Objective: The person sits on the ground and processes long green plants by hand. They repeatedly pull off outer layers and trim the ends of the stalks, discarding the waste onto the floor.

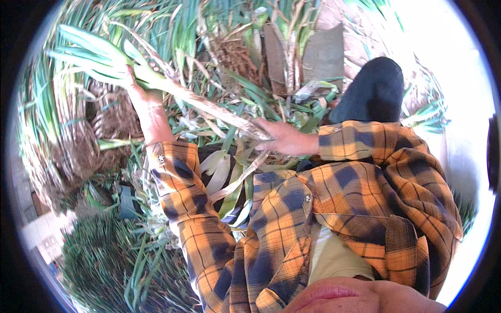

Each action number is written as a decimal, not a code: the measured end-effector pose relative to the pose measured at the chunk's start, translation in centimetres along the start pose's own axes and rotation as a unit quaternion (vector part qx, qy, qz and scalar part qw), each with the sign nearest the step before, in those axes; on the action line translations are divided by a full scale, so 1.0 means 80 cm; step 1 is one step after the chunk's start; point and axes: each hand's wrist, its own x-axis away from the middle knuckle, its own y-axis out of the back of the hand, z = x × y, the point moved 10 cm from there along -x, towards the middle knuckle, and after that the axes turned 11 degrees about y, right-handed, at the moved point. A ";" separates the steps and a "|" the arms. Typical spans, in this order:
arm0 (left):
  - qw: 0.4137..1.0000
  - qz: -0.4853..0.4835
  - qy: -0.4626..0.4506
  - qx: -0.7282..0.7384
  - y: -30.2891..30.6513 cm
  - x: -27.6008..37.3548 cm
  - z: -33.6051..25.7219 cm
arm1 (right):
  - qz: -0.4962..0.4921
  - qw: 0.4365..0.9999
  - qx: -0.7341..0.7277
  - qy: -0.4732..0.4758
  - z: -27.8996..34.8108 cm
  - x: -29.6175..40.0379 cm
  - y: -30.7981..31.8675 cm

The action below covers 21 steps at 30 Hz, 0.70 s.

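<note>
A long green onion or leek stalk (211, 107) slants across the view before me, its green leaves at the upper left and its pale, brownish shank toward the middle. My left hand (144, 92) grips it just below where the leaves spread. Around the lower end, my right hand (287, 137) has its thumb and fingers closed on the shank. Loose peeled leaves (218, 170) hang over my lap below the stalk. The root tip is hidden or too unclear to tell.
Bundled stalks with soil-covered roots (72, 133) stand at the left, and more bundles (291, 54) are at the top. Scattered leaf trimmings (199, 125) lie beneath my hands. A dark shoe or boot (372, 92) is at the upper right, near a grey board (324, 56). A dense green pile (121, 258) fills the lower left.
</note>
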 end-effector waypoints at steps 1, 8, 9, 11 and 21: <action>0.999 0.041 0.003 0.016 -0.002 -0.003 0.000 | 0.007 0.999 0.029 0.013 -0.013 -0.009 0.005; 0.999 0.019 -0.039 0.006 0.026 0.022 -0.009 | -0.108 0.986 -0.023 0.125 0.109 -0.184 0.046; 0.999 0.000 -0.053 -0.012 0.021 0.025 -0.009 | -0.122 0.978 -0.086 0.143 0.096 -0.226 0.044; 0.998 -0.008 -0.057 -0.027 0.058 0.026 -0.019 | -0.192 0.933 -0.231 0.196 0.103 -0.259 0.039; 0.981 -0.141 -0.127 -0.042 0.123 0.045 -0.060 | 0.261 0.954 0.144 -0.014 -0.116 -0.024 -0.073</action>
